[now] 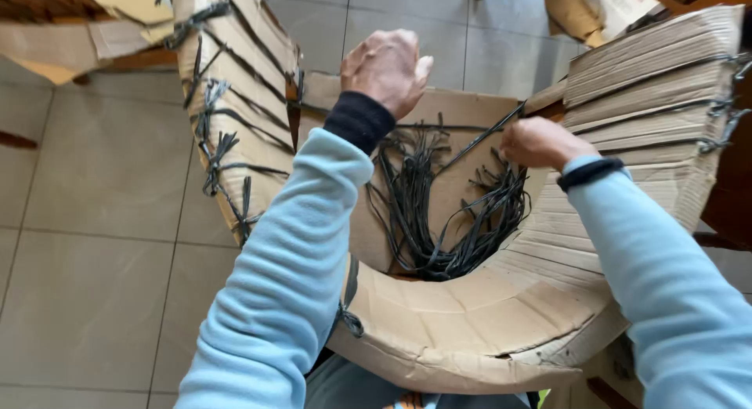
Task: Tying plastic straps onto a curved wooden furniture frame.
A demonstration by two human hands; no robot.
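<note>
So the floor [94, 244] here is pale grey tile with thin grout lines, pretty bare on the left side, and there's dark wooden furniture [728, 182] at the right edge. Loose scraps of cardboard [117, 25] sit up in the top left corner. In the middle is a big curved stack of flattened cardboard sheets [470, 315] bent into a U, tied at intervals with black plastic straps. A loose bundle of black straps [439, 213] lies in the hollow of that U. The left hand [385, 68] is clenched at the far end of one taut strap [482, 139], up near the cardboard's back edge. The right hand [539, 142] is clenched on the same strap, just beside the right-hand stack.
</note>
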